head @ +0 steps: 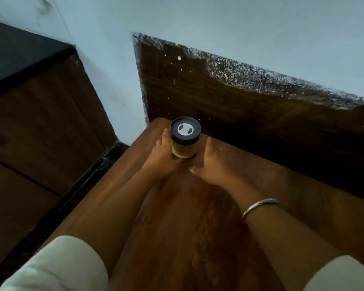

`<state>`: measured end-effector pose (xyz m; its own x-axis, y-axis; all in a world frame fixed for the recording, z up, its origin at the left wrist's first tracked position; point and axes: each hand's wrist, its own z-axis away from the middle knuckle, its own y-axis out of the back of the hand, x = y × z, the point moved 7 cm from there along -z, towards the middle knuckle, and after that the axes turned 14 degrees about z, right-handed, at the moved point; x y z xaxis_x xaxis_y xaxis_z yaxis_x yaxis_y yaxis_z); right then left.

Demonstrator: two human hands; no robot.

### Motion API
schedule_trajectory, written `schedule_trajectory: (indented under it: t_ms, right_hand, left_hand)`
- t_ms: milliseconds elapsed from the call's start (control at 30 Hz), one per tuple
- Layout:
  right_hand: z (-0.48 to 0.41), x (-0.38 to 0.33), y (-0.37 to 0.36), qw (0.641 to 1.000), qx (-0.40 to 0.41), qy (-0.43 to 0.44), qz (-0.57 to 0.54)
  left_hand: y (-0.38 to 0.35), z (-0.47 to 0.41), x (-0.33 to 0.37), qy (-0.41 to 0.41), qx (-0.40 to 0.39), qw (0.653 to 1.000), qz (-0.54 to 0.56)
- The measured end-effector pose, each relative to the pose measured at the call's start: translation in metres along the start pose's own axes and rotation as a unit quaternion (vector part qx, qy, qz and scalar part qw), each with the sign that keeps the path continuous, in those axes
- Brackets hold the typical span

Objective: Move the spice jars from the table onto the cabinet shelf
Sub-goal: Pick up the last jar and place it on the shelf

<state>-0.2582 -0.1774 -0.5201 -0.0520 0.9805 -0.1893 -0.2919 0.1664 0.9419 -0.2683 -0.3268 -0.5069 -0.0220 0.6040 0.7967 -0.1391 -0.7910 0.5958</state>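
The jar point(185, 139) has a black lid with a grey disc and yellowish contents. Table point(198, 217): reddish-brown wood grain. Wall point(240, 28): pale blue (paint-speckled dark board below). Sleeves point(67, 267) off-white.

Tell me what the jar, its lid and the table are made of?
The jar looks like clear glass or plastic, since yellowish powder shows through; which one is unclear. Its lid seems matte black plastic with a grey centre disc. The table looks like brown wood, with visible grain and slight sheen.
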Motion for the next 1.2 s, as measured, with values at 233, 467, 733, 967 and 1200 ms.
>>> schedule_trajectory:
  t_ms: [233, 467, 733, 967, 1200]
  right_hand:
    - [-0.035, -0.014, -0.024, 0.990, 0.001, 0.017, -0.143]
    - [-0.023, -0.016, -0.022, 0.990, 0.058, 0.059, -0.117]
    - [0.063, 0.024, 0.051, 0.934, 0.272, 0.042, -0.226]
    - [0.195, 0.077, 0.123, 0.872, 0.390, 0.043, -0.293]
    - [0.321, 0.139, 0.146, 0.827, 0.361, 0.090, -0.421]
  left_hand:
    - [-0.024, -0.024, -0.023, 0.036, 0.000, 0.997, 0.068]
    - [-0.014, -0.018, -0.007, -0.020, 0.062, 0.992, 0.110]
    - [-0.010, 0.026, 0.078, -0.097, 0.080, 0.986, 0.112]
    - [-0.043, 0.122, 0.194, -0.172, 0.098, 0.956, 0.217]
    - [-0.080, 0.217, 0.285, -0.219, 0.095, 0.931, 0.275]
